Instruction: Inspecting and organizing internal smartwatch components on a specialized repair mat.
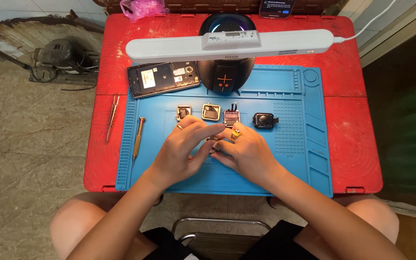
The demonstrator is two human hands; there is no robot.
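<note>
Hands, left (181, 147) and right (246, 151), pinch 1 small part (214, 139) below 4 watch cases (231, 118).

Bright, even light falls on the red bench (352, 144), with the long white bar lamp (229, 44) overhead near the top centre. Shadows stay soft and short; the frame's right edge is dim, and focus is sharp throughout.

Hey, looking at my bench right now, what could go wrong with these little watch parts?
Both hands, left hand and right hand, pinch a small part mid-mat; a slip could flick it off the blue mat. The four watch bodies lie loose just beyond the fingers, so a knuckle might knock them. The screwdriver near the mat's left edge could roll off.
</note>
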